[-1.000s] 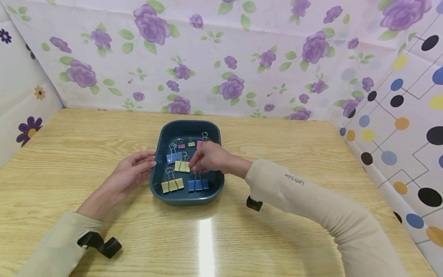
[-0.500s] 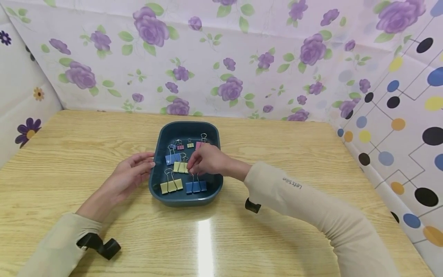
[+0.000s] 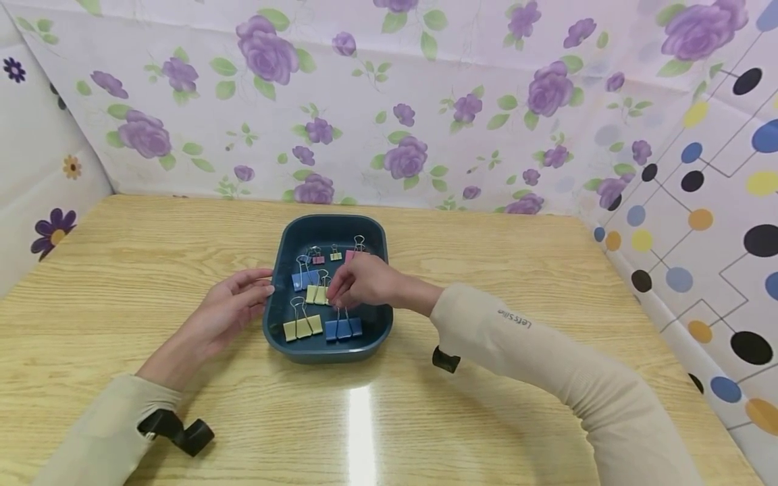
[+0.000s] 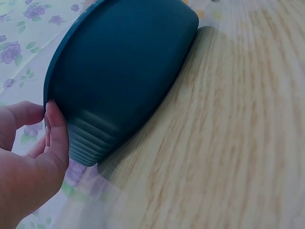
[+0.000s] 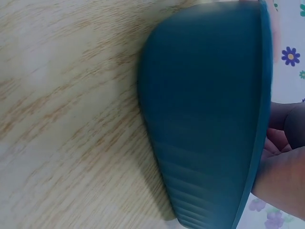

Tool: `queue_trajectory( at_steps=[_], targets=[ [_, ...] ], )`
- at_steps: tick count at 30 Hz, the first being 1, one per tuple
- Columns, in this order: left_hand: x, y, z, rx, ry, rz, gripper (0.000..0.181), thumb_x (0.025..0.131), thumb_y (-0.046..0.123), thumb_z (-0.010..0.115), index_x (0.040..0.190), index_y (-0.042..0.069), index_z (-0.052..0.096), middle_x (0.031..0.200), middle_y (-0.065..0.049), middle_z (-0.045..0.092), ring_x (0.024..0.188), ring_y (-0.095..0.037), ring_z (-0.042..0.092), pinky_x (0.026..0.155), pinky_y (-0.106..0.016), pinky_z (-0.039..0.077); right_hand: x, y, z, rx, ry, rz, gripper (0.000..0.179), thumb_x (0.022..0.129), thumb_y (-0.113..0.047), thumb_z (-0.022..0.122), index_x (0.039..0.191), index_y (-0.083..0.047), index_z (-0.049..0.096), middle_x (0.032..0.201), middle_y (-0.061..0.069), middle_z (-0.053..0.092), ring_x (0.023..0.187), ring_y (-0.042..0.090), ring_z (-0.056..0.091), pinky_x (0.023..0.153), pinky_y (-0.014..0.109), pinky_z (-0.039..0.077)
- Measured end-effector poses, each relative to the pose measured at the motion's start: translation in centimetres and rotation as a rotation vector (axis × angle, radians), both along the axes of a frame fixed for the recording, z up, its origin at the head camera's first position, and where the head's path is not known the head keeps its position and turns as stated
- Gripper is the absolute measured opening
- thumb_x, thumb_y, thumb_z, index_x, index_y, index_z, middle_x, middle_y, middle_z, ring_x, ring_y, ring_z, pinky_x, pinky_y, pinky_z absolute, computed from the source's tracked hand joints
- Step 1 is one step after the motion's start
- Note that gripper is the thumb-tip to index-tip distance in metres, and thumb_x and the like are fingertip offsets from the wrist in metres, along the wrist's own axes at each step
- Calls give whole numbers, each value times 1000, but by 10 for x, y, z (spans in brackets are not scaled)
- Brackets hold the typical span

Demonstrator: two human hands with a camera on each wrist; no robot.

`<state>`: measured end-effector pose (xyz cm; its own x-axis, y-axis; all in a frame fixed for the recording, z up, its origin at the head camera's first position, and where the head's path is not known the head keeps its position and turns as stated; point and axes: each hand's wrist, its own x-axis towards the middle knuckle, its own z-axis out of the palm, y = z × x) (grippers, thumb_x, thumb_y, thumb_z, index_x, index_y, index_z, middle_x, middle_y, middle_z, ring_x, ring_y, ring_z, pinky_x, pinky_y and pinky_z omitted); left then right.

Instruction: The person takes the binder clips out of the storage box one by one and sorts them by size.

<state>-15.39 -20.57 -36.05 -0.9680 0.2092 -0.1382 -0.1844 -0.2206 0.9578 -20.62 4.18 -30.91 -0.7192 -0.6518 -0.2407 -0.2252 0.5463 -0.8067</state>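
A dark teal plastic tray (image 3: pixel 276 337) with binder clips in it stands on the wooden table. My left hand (image 3: pixel 234 304) holds its left rim, thumb and fingers pinching the edge in the left wrist view. Inside the tray, my right hand (image 3: pixel 365 282) pinches the wire handles of a large blue binder clip (image 3: pixel 343 329) near the front. Left of that clip lies a large yellow binder clip (image 3: pixel 302 328). Another yellow binder clip (image 3: pixel 317 295) sits just behind, partly covered by my right fingertips. In the right wrist view, the tray wall hides the fingertips.
Farther back in the tray are a blue binder clip (image 3: pixel 305 279), a small pink one (image 3: pixel 318 260), a tiny yellow one (image 3: pixel 335 256) and a larger pink one (image 3: pixel 351 255) partly behind my right hand. A flowered cloth (image 3: pixel 365 101) hangs behind the table.
The large blue clip has slid slightly left and forward within the tray, together with my right hand. My left hand stays on the rim.
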Motion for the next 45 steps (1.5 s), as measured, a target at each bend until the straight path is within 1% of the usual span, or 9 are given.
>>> queue_trajectory(
  at_steps=[4, 8, 13, 20, 24, 28, 36, 40, 45],
  targets=[
    [0, 0, 0, 1, 1, -4, 36, 96, 5, 60, 127, -2, 44, 104, -2, 66, 94, -11, 62, 82, -26, 52, -2, 2, 2, -29, -7, -17, 11, 86, 5, 69, 96, 4, 71, 86, 8, 71, 81, 17, 68, 74, 25, 55],
    [1, 0, 0, 1, 12, -7, 32, 96, 5, 59, 125, 0, 45, 105, -2, 65, 94, -11, 62, 82, -25, 52, -3, 6, 5, -82, -18, -47, 12, 86, 2, 70, 98, 4, 71, 86, 9, 72, 84, 22, 70, 75, 26, 55],
    [2, -1, 0, 3, 26, -12, 28, 97, 3, 57, 123, 1, 47, 105, -2, 65, 94, -11, 62, 81, -25, 52, -5, 10, 9, -108, 2, -79, 11, 86, -1, 72, 96, 2, 71, 86, 8, 71, 86, 24, 69, 76, 26, 55],
    [1, -1, 1, -18, 17, -5, 36, 97, 6, 58, 128, -3, 42, 104, -1, 65, 93, -10, 61, 80, -24, 51, -11, 14, 23, -147, 31, -170, 8, 85, -4, 74, 93, -2, 72, 88, 7, 71, 83, 23, 68, 77, 30, 56],
    [1, -2, 1, -24, 17, -9, 39, 97, 5, 58, 130, -5, 40, 104, -1, 65, 94, -10, 61, 80, -24, 51, -19, 16, 30, -192, 54, -205, 9, 87, -6, 73, 95, -3, 72, 89, 7, 71, 85, 27, 67, 81, 38, 55],
    [1, -2, 0, -14, 17, -15, 37, 97, 4, 57, 129, -5, 41, 103, -1, 65, 93, -10, 61, 81, -24, 51, -29, 20, 32, -232, 63, -247, 12, 86, -8, 74, 97, -2, 72, 90, 9, 71, 88, 32, 66, 82, 41, 54],
    [0, -2, -2, -18, 13, -13, 33, 97, 4, 58, 126, -1, 43, 104, -1, 65, 93, -10, 61, 82, -25, 51, -49, 37, 32, -288, 48, -349, 17, 87, -8, 73, 102, 0, 70, 98, 12, 69, 95, 29, 66, 85, 34, 53],
    [0, -2, -1, -14, 6, -10, 35, 97, 5, 59, 127, -2, 42, 103, -1, 66, 94, -10, 62, 82, -25, 51, -56, 46, 32, -314, 37, -403, 18, 88, -6, 71, 104, 2, 67, 99, 14, 68, 99, 33, 64, 87, 35, 52],
    [0, -2, -1, 5, 7, -13, 35, 96, 3, 58, 127, -3, 42, 103, -1, 66, 93, -10, 62, 82, -25, 51, -63, 55, 30, -311, 40, -455, 17, 88, -4, 71, 102, 3, 65, 98, 14, 67, 91, 28, 64, 86, 33, 53]
  ],
)
